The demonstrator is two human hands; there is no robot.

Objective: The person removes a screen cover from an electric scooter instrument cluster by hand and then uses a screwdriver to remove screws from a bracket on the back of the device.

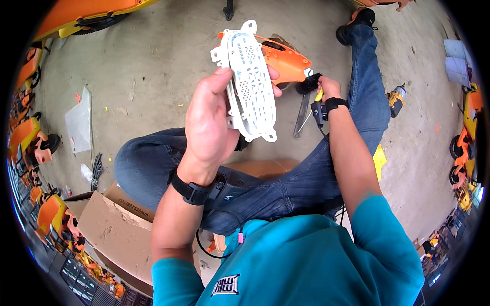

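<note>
My left hand (206, 109) is raised and closed round a white oval plastic panel (251, 84), thumb on its near side and fingertips at the far edge. The panel has rows of small slots, a raised rim and screw tabs at both ends. To the right, my right hand (331, 91) is closed round the yellow handle of a screwdriver (318, 96), whose thin shaft points down toward the floor. Just beyond that hand is a black part (308, 84) at the end of an orange plastic shell (287, 62). The white panel hides the shell's left portion.
A flat metal bar (301, 118) lies between my legs. Outside my right leg rests a yellow-and-black cordless drill (396, 99). Cardboard boxes (115, 224) stand at my left. Clear plastic sheeting (78, 122) lies on the left floor. Orange ride-on vehicles (51, 211) line the edges.
</note>
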